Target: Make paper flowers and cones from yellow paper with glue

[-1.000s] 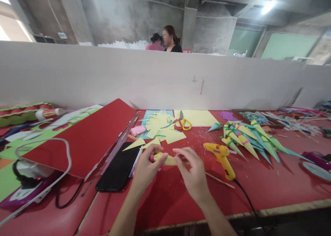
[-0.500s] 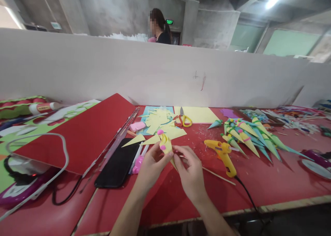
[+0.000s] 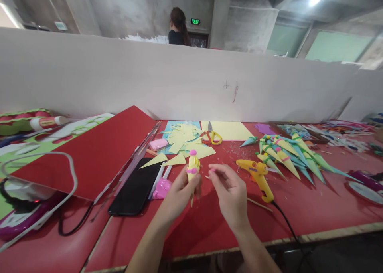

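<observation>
My left hand (image 3: 181,187) is wrapped round a small yellow paper cone (image 3: 194,163), its point downward. A pink ball sits on the cone's top, and pink pieces run across its front. To the right, apart from the cone, my right hand (image 3: 230,193) pinches a tiny pink piece (image 3: 212,170) between thumb and fingertips; its material is too small to make out. A thin wooden stick (image 3: 260,205) lies on the table, partly hidden by the right hand. A yellow glue gun (image 3: 260,177) rests just right of that hand.
Finished-looking yellow and blue cones (image 3: 290,157) are piled at right. Yellow paper cuttings (image 3: 182,137), scissors (image 3: 214,137) and a pink packet (image 3: 162,188) lie beyond and left of my hands. A black phone (image 3: 134,189) and red board (image 3: 89,153) are left. A white partition (image 3: 149,77) stands behind.
My right hand has moved right, away from the cone, with a tiny pink piece in its fingertips. The cone now stands more upright in my left hand. The person behind the partition has turned away.
</observation>
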Action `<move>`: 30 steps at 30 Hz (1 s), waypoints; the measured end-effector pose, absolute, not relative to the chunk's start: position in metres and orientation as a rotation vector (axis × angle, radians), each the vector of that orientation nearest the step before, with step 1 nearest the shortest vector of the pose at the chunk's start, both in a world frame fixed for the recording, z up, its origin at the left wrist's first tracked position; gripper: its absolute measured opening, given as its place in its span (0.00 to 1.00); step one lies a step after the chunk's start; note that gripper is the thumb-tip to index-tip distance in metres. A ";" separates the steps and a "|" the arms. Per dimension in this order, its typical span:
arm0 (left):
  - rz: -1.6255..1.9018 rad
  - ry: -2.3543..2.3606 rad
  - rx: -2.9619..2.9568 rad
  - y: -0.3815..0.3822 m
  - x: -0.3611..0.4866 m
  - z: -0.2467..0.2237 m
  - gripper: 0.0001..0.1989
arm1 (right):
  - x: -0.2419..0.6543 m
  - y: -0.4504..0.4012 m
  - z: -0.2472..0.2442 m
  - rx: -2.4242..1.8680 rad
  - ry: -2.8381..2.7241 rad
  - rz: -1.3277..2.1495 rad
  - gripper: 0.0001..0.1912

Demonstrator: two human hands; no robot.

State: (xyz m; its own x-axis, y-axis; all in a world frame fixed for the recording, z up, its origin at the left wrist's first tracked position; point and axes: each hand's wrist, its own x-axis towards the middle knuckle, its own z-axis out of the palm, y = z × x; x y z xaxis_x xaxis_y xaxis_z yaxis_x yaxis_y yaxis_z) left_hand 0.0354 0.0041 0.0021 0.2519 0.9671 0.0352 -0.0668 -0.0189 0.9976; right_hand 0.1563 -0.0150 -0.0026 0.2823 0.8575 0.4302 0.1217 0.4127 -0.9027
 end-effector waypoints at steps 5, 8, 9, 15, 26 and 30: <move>1.116 0.713 0.887 0.008 0.041 0.001 0.14 | 0.156 -0.014 -0.003 -0.961 -1.154 0.704 0.09; 1.054 0.662 0.834 0.009 0.043 0.005 0.18 | 0.155 -0.015 0.000 -0.988 -1.239 0.621 0.08; 1.036 0.663 0.832 0.009 0.043 0.006 0.19 | 0.154 -0.016 0.000 -0.997 -1.259 0.588 0.08; 1.105 0.787 0.943 0.004 0.046 0.000 0.22 | 0.150 -0.016 0.002 -0.975 -1.251 0.614 0.06; 1.142 0.916 0.985 0.001 0.051 -0.004 0.22 | 0.153 -0.018 0.005 -0.950 -1.334 0.576 0.06; 1.148 0.937 0.983 -0.002 0.052 -0.005 0.22 | 0.152 -0.018 0.006 -0.936 -1.380 0.523 0.07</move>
